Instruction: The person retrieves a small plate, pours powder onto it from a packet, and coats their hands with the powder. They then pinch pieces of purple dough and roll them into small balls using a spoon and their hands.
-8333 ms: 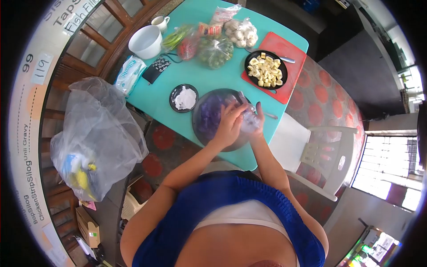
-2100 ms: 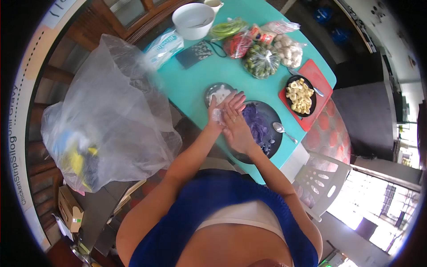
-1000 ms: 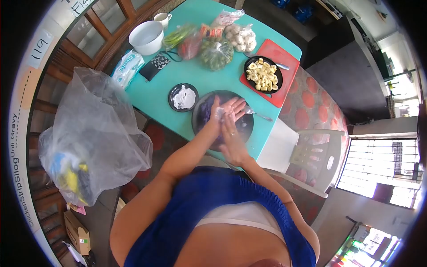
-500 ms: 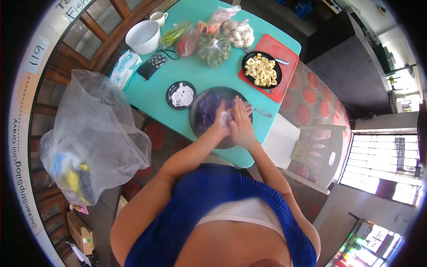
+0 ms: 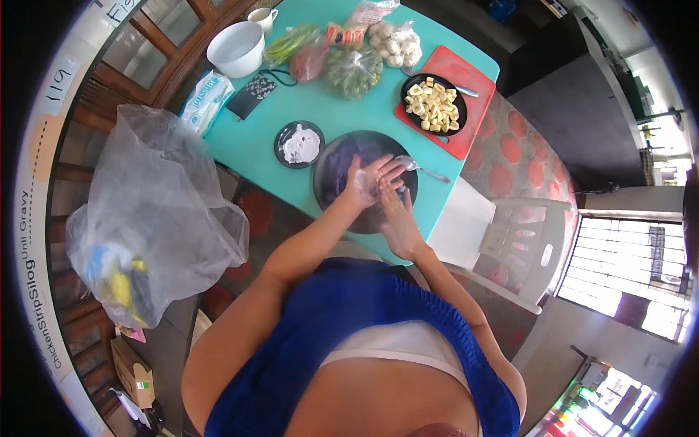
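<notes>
Above a dark round bowl (image 5: 368,226) on the turquoise table, my left hand (image 5: 369,182) is turned palm up with its fingers stretched out. White powder coats its palm. My right hand (image 5: 398,218) also has straight fingers, and their tips touch the left hand near its fingers. No object shows clearly between the hands. Purple mash (image 5: 336,171) lies in the bowl, partly hidden behind my left hand. A spoon (image 5: 426,170) rests over the bowl's right rim. To the left stands a small black plate (image 5: 279,154) of white powder (image 5: 301,144).
A black plate of cut yellow pieces (image 5: 435,106) sits on a red cutting board (image 5: 473,80). Bagged green produce (image 5: 354,71), bagged white bulbs (image 5: 395,44), a white bowl (image 5: 237,49) and wipes (image 5: 207,103) line the back. A white chair (image 5: 502,233) stands right.
My palms were pressed together; now they have parted, the left turned upward and the right lower beside it. The view has shifted slightly.
</notes>
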The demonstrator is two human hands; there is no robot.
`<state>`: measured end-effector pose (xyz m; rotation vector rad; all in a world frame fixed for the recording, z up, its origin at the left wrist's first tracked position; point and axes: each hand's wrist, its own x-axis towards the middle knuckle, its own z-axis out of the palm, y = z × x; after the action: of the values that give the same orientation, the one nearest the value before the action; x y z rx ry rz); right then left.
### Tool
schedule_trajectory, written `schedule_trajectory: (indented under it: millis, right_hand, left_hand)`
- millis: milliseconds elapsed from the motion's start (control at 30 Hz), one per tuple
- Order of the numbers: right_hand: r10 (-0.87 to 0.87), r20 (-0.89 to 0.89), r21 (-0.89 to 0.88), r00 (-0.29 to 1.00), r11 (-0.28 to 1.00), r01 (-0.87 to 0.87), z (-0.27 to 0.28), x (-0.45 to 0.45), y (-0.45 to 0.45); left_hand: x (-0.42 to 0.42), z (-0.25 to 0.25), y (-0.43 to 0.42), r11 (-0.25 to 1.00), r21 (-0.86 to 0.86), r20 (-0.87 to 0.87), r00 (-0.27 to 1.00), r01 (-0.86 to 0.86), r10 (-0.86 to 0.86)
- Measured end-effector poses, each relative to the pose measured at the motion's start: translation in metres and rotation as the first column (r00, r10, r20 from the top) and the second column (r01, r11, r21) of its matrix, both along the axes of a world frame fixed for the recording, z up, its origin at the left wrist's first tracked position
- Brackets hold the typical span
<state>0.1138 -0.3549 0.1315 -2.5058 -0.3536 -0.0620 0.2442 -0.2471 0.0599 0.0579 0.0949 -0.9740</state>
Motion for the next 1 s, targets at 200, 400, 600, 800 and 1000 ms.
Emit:
schedule_trajectory:
  millis: [200, 400, 600, 800, 1000]
  right_hand:
    - [-0.36, 0.149, 0.269, 0.921, 0.911, 0.312, 0.027, -0.002, -0.041]
    - [-0.465, 0.033, 0.319, 0.885, 0.844, 0.432, 0.022, -0.018, -0.054]
    - [-0.46, -0.019, 0.324, 0.888, 0.837, 0.441, 0.023, -0.012, -0.047]
    - [-0.305, 0.059, 0.303, 0.95, 0.913, 0.274, 0.014, 0.048, -0.025]
    - [-0.015, 0.153, -0.094, 0.988, 0.995, 0.029, -0.05, 0.124, 0.016]
  left_hand:
    - [-0.014, 0.007, 0.012, 0.795, 0.55, -0.133, 0.967, 0.254, -0.217]
    - [-0.047, -0.023, 0.007, 0.553, 0.817, 0.086, 0.913, 0.164, -0.398]
    - [-0.063, -0.017, 0.0, 0.444, 0.892, 0.153, 0.866, 0.086, -0.476]
    - [-0.053, -0.006, 0.027, 0.485, 0.857, 0.089, 0.878, 0.174, -0.47]
    - [-0.025, 0.006, 0.105, 0.514, 0.85, 0.278, 0.925, -0.112, -0.26]
